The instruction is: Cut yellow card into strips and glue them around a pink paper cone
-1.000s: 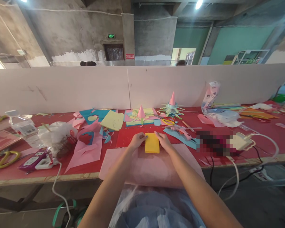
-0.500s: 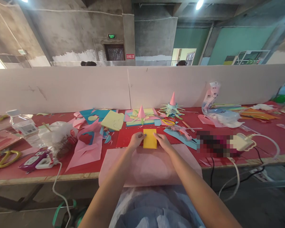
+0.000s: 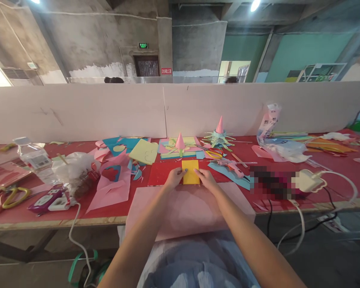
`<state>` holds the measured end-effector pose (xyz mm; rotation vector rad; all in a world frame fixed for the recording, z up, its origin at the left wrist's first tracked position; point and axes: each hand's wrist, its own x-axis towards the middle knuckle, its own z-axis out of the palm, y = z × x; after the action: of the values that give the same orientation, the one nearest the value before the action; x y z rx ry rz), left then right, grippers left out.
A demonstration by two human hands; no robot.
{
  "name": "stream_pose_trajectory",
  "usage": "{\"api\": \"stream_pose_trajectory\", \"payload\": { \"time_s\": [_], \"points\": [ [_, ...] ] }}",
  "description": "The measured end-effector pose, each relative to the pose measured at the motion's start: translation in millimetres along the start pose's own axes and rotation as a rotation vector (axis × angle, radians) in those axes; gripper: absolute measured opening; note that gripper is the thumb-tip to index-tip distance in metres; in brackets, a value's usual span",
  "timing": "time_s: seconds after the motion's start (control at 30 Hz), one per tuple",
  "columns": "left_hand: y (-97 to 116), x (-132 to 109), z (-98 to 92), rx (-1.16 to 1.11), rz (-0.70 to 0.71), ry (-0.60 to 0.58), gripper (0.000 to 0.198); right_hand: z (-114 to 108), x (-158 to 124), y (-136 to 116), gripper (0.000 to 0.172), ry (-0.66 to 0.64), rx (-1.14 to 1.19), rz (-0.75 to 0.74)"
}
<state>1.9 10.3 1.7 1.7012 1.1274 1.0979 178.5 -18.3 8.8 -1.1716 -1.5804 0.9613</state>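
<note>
A small yellow paper rectangle [image 3: 191,173] is held upright between my two hands, over the red surface. My left hand [image 3: 176,177] pinches its left edge, thumb on the near face. On the opposite edge, my right hand [image 3: 207,178] grips it the same way. Under my forearms lies a large pink paper sheet [image 3: 180,212], overhanging the table's front edge. Just beyond the yellow paper stands a pink paper cone [image 3: 180,141] on green strips and stacked sheets. Another pink cone [image 3: 220,125] rises from a blue ring with fringed strips.
On the right lie a pink glue gun [image 3: 234,168], scissors [image 3: 214,153], a plastic bag [image 3: 283,148] and a white charger [image 3: 309,180]. Cut pink paper [image 3: 117,188], a yellow sheet [image 3: 143,151], a bottle [image 3: 33,154] and yellow-handled scissors [image 3: 16,197] are on the left. A white partition [image 3: 108,112] stands behind.
My thumbs have slid further inward over the yellow paper's face, and the paper has risen slightly. The whole view has shifted a little.
</note>
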Motion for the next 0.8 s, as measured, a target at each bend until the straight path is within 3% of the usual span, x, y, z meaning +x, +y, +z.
{"api": "stream_pose_trajectory", "payload": {
  "time_s": [0.1, 0.27, 0.43, 0.63, 0.8],
  "points": [
    [-2, 1, 1.4, 0.033, -0.021, -0.031, 0.047, -1, 0, -2, 0.046, 0.039, 0.003, -0.043],
    [-1, 2, 1.0, 0.041, 0.005, 0.055, 0.048, 1, 1, -2, 0.044, -0.05, 0.056, 0.001],
    [8, -2, 0.8, -0.079, -0.157, -0.143, 0.044, 1, 3, 4, 0.044, 0.011, 0.077, 0.008],
    [5, 0, 1.7, -0.138, -0.187, -0.065, 0.04, 1, 4, 7, 0.042, -0.084, 0.098, -0.003],
    [4, -1, 1.7, -0.135, -0.156, -0.167, 0.039, -1, 7, 11, 0.042, -0.048, 0.108, -0.011]
  ]
}}
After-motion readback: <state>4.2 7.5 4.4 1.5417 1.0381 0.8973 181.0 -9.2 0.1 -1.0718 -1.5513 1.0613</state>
